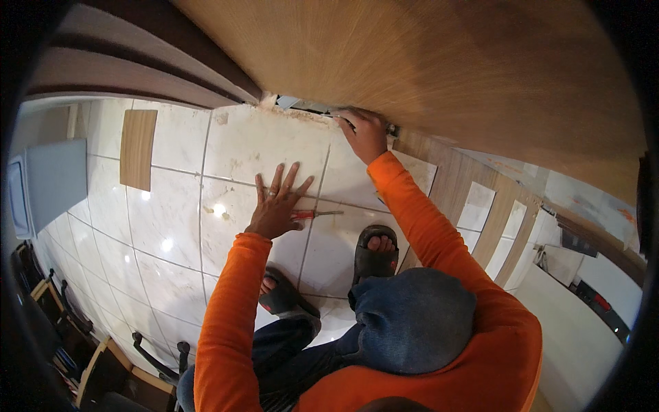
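My left hand (278,204) rests palm down on the white tile floor (171,226), fingers spread. A screwdriver (314,214) with a red handle and a metal shaft lies beside it, the handle end close to the thumb. My right hand (364,132) is at the bottom edge of a large brown wood panel (439,69). Its fingers are curled in at a narrow broken gap (302,105) along the floor. What they grip, if anything, is too small and partly hidden to make out. Dark debris and a pale piece show inside the gap.
A short wood-grain board (137,150) lies on the tiles at left, near a grey-blue box (55,182). Dark chair legs (158,360) stand at lower left. Wood-grain strips (500,220) lie to the right. My sandalled feet (376,254) are below my hands.
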Demonstrator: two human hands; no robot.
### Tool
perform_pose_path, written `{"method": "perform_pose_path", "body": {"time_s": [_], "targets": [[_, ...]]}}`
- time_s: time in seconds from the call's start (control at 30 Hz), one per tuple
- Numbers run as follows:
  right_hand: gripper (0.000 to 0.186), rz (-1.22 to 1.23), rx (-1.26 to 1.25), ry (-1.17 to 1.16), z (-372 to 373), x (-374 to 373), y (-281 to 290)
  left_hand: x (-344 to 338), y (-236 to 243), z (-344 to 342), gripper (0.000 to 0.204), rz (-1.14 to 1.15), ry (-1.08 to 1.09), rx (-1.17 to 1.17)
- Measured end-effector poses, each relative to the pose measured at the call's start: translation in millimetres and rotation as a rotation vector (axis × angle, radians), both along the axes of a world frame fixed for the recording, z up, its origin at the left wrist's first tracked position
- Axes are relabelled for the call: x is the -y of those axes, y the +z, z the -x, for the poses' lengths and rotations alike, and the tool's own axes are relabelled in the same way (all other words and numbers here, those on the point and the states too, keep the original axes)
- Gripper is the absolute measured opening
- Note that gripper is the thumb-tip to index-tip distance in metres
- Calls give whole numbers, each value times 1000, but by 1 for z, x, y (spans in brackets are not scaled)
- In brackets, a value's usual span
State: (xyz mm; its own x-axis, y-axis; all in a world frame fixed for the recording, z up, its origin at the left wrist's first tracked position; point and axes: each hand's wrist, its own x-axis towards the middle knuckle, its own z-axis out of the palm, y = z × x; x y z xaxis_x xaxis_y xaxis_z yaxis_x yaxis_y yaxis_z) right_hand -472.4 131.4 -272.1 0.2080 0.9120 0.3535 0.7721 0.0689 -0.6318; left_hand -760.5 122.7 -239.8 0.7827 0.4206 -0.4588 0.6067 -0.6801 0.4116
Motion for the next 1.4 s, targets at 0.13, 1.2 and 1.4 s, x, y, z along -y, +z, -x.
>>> {"method": "perform_pose_path", "body": {"time_s": [0.13, 1.2, 1.4], "targets": [[14, 157, 117, 22, 6, -10, 15, 0, -1, 2, 130, -56, -23, -2], [15, 84, 167, 98, 16, -23, 32, 3, -5, 5, 133, -113, -9, -24], [24, 180, 304, 89, 26, -37, 34, 3, -4, 7, 136, -83, 2, -25]]}}
